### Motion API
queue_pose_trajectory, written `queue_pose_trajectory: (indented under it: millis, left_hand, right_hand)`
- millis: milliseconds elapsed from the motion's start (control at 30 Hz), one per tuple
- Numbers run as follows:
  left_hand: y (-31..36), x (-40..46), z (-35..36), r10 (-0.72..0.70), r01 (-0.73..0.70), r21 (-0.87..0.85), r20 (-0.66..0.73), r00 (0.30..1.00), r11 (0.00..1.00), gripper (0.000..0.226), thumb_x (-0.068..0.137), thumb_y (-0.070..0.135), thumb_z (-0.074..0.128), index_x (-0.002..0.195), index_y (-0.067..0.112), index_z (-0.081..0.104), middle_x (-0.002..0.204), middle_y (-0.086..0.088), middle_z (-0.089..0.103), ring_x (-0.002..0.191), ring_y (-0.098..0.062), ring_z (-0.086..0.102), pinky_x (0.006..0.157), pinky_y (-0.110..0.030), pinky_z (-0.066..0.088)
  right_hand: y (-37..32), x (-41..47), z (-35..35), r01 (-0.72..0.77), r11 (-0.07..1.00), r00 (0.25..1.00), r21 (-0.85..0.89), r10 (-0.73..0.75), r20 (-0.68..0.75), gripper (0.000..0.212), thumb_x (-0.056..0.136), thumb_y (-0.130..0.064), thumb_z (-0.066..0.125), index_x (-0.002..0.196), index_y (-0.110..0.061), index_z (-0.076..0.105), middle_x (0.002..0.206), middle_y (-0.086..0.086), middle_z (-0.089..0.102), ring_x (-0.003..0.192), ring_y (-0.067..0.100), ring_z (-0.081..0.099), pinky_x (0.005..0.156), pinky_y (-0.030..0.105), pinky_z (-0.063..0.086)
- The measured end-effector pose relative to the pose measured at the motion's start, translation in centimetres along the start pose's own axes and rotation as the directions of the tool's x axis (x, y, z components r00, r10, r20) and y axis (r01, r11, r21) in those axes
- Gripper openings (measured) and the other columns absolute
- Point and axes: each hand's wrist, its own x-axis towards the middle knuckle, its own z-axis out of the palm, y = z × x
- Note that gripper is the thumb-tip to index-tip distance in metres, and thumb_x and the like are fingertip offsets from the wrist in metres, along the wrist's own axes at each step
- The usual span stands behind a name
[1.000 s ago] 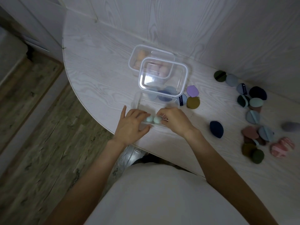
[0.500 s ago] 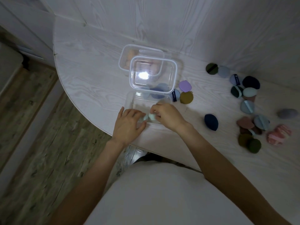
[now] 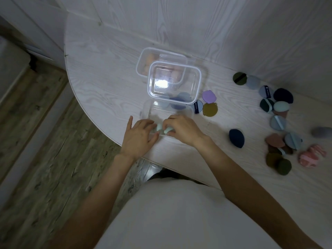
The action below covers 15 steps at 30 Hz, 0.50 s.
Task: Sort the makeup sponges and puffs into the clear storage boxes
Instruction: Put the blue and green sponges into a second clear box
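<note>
Two mint green sponges sit side by side at the near wall of an open clear box. My left hand pinches the left mint sponge. My right hand grips the right mint sponge. Behind the open box stands a lidded clear box with blue and grey puffs under it. A farther clear box holds peach sponges.
A purple puff and an olive puff lie right of the boxes. A navy sponge lies alone further right. Several puffs and sponges are scattered along the right, by the wall. The curved table edge runs just left of my hands.
Both hands have stayed at the open box with the mint sponges, pressing them closer together. The camera has shifted a little.
</note>
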Motion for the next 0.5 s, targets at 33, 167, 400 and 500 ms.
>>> queue_pose_trajectory:
  millis: [33, 167, 400, 500]
  left_hand:
    - [-0.04, -0.02, -0.05, -0.001, 0.001, 0.002, 0.01, 1.0, 1.0, 0.051, 0.089, 0.047, 0.031, 0.112, 0.017, 0.065, 0.117, -0.002, 0.063, 0.111, -0.018, 0.057, 0.111, -0.051, 0.016]
    - [-0.04, 0.12, -0.29, 0.004, -0.004, -0.011, 0.019, 1.0, 1.0, 0.05, 0.089, 0.047, 0.03, 0.117, 0.018, 0.061, 0.118, -0.001, 0.062, 0.111, -0.019, 0.056, 0.11, -0.052, 0.016]
    - [-0.04, 0.28, -0.42, 0.008, -0.007, -0.042, 0.023, 1.0, 0.999, 0.047, 0.088, 0.048, 0.033, 0.12, 0.024, 0.059, 0.12, 0.0, 0.061, 0.112, -0.021, 0.055, 0.11, -0.053, 0.017]
    - [-0.11, 0.34, -0.48, 0.012, -0.011, -0.044, 0.028, 1.0, 0.999, 0.047, 0.088, 0.048, 0.033, 0.118, 0.024, 0.059, 0.12, 0.0, 0.061, 0.112, -0.021, 0.055, 0.11, -0.053, 0.017]
  right_hand:
    - [0.08, 0.08, 0.06, -0.035, 0.999, 0.999, 0.019, 0.035, 0.012, 0.019, 0.084, -0.022, 0.065, 0.103, -0.017, 0.061, 0.1, 0.004, 0.061, 0.09, 0.022, 0.056, 0.065, 0.029, 0.039]
    - [0.32, 0.25, 0.05, -0.088, 0.992, 0.995, 0.089, 0.084, 0.044, 0.023, 0.085, -0.021, 0.065, 0.106, -0.013, 0.06, 0.102, 0.006, 0.061, 0.088, 0.021, 0.058, 0.073, 0.034, 0.049]
    - [0.49, 0.09, 0.03, -0.1, 0.979, 0.995, 0.178, 0.093, 0.044, 0.024, 0.082, -0.018, 0.069, 0.105, -0.013, 0.063, 0.104, 0.005, 0.059, 0.089, 0.019, 0.057, 0.078, 0.035, 0.051]
    - [0.38, 0.05, -0.26, -0.099, 0.978, 0.995, 0.185, 0.094, 0.033, 0.024, 0.083, -0.018, 0.068, 0.106, -0.014, 0.064, 0.105, 0.003, 0.059, 0.09, 0.018, 0.057, 0.079, 0.037, 0.05]
